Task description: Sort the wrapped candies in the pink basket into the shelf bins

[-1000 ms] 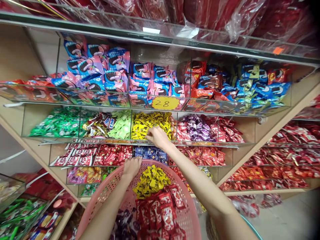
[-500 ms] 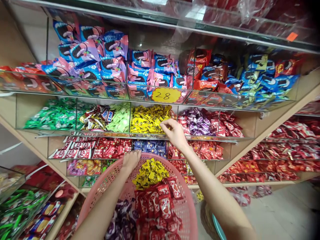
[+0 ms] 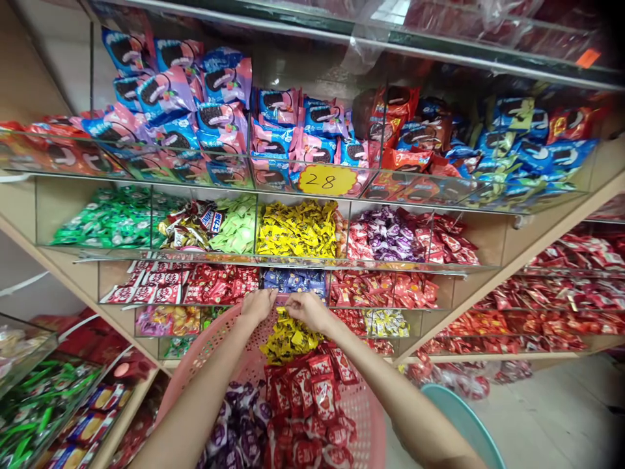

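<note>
Left hand (image 3: 258,306): fingers curled over the far rim of a round, pink, perforated plastic basket (image 3: 190,365), clamped on it. Right hand (image 3: 310,310): beside the left hand, over the far part of the basket, fingers bent and drawn in; whether they are pressed together or hold anything cannot be told. Just below it, inside the basket, lies a heap of small yellow-wrapped sweets (image 3: 290,342). Nearer the wearer are flat red-and-white packets (image 3: 322,394), with dark purple-wrapped sweets (image 3: 244,436) to their left.

Progress, as judged from the layout: three kinds are already in the basket, in distinct heaps; bare wall remains at its right side, so it appears only part filled.

Beyond the basket, a clear-fronted shelf bin of yellow-wrapped sweets (image 3: 297,231) is well stocked, far from used up. Bins of green-wrapped sweets (image 3: 107,218) and purple-wrapped sweets (image 3: 390,234) flank it, well apart. Above: blue-and-pink biscuit packs (image 3: 166,94) and a yellow price tag marked 28 (image 3: 327,180). Lower right: a teal tub (image 3: 469,423).
</note>
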`<state>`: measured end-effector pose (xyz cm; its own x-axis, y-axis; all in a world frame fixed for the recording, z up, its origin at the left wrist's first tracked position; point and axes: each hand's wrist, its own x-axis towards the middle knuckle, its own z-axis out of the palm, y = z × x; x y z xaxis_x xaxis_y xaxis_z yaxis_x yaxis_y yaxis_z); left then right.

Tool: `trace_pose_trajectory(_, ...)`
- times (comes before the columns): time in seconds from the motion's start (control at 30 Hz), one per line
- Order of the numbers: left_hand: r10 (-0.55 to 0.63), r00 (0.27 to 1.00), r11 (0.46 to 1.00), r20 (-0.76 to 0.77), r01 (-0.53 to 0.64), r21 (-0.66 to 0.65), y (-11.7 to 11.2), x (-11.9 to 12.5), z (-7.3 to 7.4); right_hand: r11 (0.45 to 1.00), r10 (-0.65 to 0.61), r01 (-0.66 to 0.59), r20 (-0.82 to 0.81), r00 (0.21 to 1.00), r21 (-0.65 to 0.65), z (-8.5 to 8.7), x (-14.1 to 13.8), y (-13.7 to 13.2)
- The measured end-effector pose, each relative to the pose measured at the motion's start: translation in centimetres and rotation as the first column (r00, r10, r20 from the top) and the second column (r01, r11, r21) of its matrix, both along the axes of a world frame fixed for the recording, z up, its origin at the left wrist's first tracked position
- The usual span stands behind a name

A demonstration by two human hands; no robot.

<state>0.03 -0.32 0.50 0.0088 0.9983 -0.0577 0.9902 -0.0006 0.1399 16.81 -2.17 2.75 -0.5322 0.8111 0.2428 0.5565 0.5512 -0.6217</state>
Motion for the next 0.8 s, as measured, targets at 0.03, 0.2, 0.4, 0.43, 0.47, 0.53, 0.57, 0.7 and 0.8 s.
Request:
trace_pose_trajectory(0.03, -0.004, 1.000, 1.000, 0.003, 0.004, -0.009, 0.1, -0.1, 0.1, 1.000, 0.011, -0.011, 0.037, 0.999, -0.005, -0.4, -0.5, 0.2)
trace_pose_trajectory(0.2, -0.019, 0.999, 0.998, 0.050, 0.022, -0.059, 0.3, -0.5, 0.3, 0.999, 0.035, -0.034, 0.195, 0.980, -0.007, -1.9, -2.9, 0.5)
trace_pose_trajectory(0.4, -0.017, 0.997, 0.997, 0.077, 0.022, -0.072, 0.5, -0.7, 0.2, 0.997, -0.020, -0.013, 0.399, 0.917, 0.079, -3.0, -4.3, -0.2)
trace_pose_trajectory(0.43, -0.021, 0.997, 0.997, 0.074, 0.026, -0.068, 0.5, -0.6, 0.1, 0.995, -0.026, -0.017, 0.414, 0.910, 0.100, -3.1, -4.5, -0.3)
trace_pose_trajectory(0.47, -0.024, 0.997, 0.997, 0.071, 0.029, -0.065, 0.5, -0.6, 0.1, 0.992, -0.037, -0.017, 0.424, 0.905, 0.123, -3.3, -4.7, -0.4)
trace_pose_trajectory(0.53, -0.028, 0.998, 0.998, 0.065, 0.032, -0.062, 0.4, -0.6, 0.0, 0.987, -0.070, -0.002, 0.445, 0.893, 0.160, -3.6, -5.1, -0.6)
trace_pose_trajectory(0.57, -0.028, 0.998, 0.998, 0.062, 0.032, -0.059, 0.4, -0.6, 0.0, 0.985, -0.090, 0.012, 0.458, 0.884, 0.171, -3.8, -5.3, -0.6)
trace_pose_trajectory(0.7, -0.039, 0.997, 0.998, 0.072, 0.042, -0.040, 0.4, -0.7, -0.3, 0.979, -0.150, 0.057, 0.514, 0.844, 0.193, -4.6, -5.6, -0.7)
trace_pose_trajectory(0.8, -0.043, 0.996, 0.999, 0.077, 0.045, -0.030, 0.5, -0.7, -0.4, 0.973, -0.188, 0.078, 0.547, 0.816, 0.219, -5.0, -5.6, -0.8)
